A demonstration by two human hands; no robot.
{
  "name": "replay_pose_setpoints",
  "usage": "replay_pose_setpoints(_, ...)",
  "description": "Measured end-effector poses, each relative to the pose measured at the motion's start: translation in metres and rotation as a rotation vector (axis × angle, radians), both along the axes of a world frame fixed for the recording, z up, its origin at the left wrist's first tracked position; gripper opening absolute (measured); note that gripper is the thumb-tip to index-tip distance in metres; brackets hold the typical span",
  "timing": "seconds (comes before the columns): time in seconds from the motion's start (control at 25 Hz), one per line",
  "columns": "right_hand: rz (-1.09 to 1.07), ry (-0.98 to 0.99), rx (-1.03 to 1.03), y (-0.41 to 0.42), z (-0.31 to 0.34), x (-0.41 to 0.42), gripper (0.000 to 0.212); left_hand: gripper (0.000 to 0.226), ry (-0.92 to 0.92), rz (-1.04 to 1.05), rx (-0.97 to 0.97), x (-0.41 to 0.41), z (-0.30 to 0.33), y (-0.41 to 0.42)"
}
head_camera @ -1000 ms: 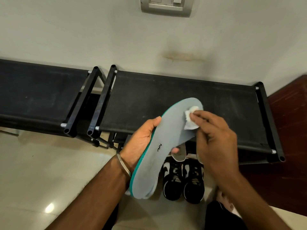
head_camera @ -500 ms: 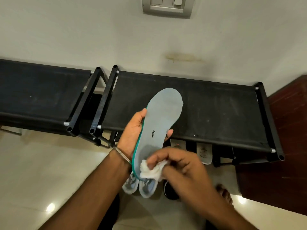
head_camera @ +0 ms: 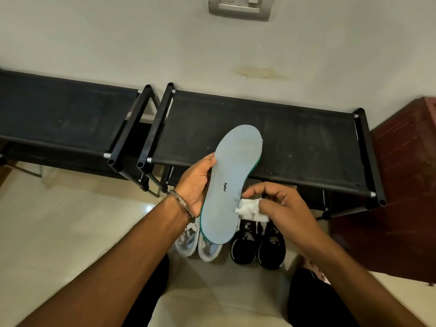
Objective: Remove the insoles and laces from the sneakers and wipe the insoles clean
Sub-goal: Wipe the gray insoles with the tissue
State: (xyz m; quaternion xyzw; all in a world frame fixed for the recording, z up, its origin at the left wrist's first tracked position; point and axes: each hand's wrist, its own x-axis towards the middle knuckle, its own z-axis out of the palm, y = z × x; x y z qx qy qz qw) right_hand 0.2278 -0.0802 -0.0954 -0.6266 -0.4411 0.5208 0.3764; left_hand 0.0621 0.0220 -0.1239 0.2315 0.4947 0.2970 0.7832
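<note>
Pale tiled floor (head_camera: 59, 232) under a white wall; two black shoe racks (head_camera: 271, 142) beyond the hands. Left hand (head_camera: 197, 185) gripping a grey insole (head_camera: 232, 185) by its edge, toe end up and away. Right hand (head_camera: 280, 204) just beside the insole's right edge, pinching a crumpled white wipe (head_camera: 251, 210) against it. Below the hands, grey sneakers (head_camera: 198, 244) and black sneakers (head_camera: 258, 244) side by side.

Dim, warm indoor light, soft and even. Small glare spot on glossy floor tile (head_camera: 149, 201). Black sneakers (head_camera: 258, 244) sunk in shadow. Wide-angle bowing at edges. Focus fairly sharp; forearms slightly soft.
</note>
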Motion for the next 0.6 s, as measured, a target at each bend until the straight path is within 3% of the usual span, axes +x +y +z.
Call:
replay_pose_setpoints(0.16,0.031,-0.008,-0.008,-0.008,-0.002,-0.004,0.037,0.03,0.076,-0.006,0.043,-0.009,0.005,-0.016)
replay_pose_setpoints(0.6,0.378,-0.057,-0.223,-0.034,0.0,-0.014,0.03,0.031,0.268,-0.135,0.034,-0.027,0.002,-0.072)
